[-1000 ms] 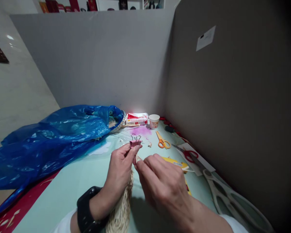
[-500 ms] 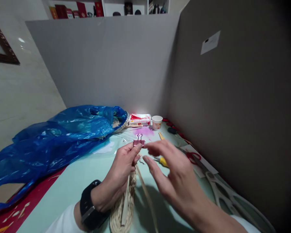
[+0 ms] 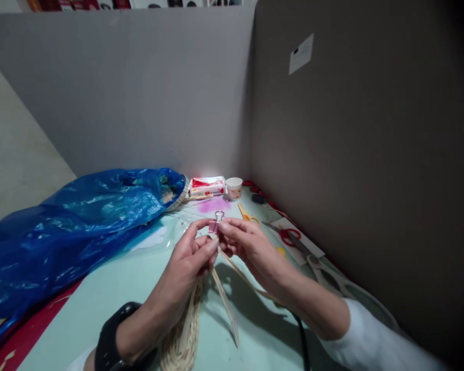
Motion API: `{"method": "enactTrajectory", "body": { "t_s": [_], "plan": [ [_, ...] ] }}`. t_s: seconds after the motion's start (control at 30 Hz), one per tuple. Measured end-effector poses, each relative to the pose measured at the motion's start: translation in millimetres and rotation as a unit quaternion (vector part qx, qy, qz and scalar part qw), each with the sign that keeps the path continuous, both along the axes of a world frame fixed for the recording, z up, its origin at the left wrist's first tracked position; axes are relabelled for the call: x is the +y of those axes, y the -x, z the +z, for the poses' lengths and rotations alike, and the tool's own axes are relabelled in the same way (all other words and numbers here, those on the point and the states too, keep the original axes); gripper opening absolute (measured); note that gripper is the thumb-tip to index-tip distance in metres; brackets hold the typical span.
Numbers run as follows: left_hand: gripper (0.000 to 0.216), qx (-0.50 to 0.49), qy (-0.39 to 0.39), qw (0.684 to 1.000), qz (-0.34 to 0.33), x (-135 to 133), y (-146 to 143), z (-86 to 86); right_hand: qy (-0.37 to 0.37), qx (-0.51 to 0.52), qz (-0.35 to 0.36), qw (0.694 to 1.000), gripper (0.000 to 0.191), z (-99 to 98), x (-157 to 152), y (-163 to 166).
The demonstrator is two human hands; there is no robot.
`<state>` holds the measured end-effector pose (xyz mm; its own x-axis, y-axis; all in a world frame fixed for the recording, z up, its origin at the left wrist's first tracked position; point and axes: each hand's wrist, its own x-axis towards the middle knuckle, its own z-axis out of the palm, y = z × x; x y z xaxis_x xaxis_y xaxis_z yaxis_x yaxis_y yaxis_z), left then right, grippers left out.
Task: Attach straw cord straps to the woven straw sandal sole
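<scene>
In the middle of the view, my left hand [image 3: 191, 257] is closed on the top end of a woven straw piece [image 3: 181, 340], thumb pressed on the straw and forefinger against a pink binder clip [image 3: 213, 226]. My right hand [image 3: 249, 245] pinches the right side of that clip, its thumb and fingers close to the left thumb. The clip's wire handle points up. Two loose straw strands [image 3: 226, 304] trail from between the hands, one down, the other right under my right wrist. The woven part hangs below my left hand, partly hidden by the forearm.
A blue plastic bag [image 3: 96, 211] covers the left of the table [image 3: 100, 309]. At the back are a tissue pack [image 3: 209, 186] and paper cup [image 3: 234, 189]. Yellow scissors [image 3: 247, 214], red-handled scissors [image 3: 288, 236] and large grey scissors [image 3: 320, 268] lie right, beside a partition [image 3: 351, 154].
My right hand has come in from an open pose to pinch the binder clip. The loose strands have shifted, one swinging right. The head view has turned right and down.
</scene>
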<state>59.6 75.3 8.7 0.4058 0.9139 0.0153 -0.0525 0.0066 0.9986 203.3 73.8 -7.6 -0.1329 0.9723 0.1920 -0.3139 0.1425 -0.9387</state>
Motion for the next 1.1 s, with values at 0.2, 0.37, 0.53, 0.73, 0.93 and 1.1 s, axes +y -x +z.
{"method": "enactTrajectory", "body": {
  "t_s": [0.2,0.37,0.53,0.73,0.93,1.1],
  "plan": [
    [0.016,0.052,-0.019,0.998,0.002,1.8,0.1,-4.0,-0.021,-0.039,-0.091,0.995,0.027,-6.2,-0.7,4.8],
    [0.019,0.061,-0.012,0.998,0.013,2.9,2.8,-4.8,0.000,-0.054,-0.054,0.997,0.030,0.1,-5.7,6.0],
    [0.014,0.044,-0.015,0.999,0.021,8.6,8.2,-2.8,0.076,-0.040,0.087,0.992,0.031,5.5,-11.3,8.9],
    [0.013,0.103,-0.051,0.993,-0.032,9.1,10.6,7.0,0.036,-0.095,0.016,0.995,0.026,1.6,-3.6,4.6],
    [0.019,0.143,-0.094,0.985,-0.013,11.7,12.4,2.4,0.046,-0.096,-0.005,0.994,0.042,-0.5,-3.0,3.9],
    [0.015,0.185,-0.136,0.973,0.008,12.3,16.6,5.5,0.046,-0.103,-0.012,0.994,0.035,-2.8,-5.0,6.2]
  ]
}}
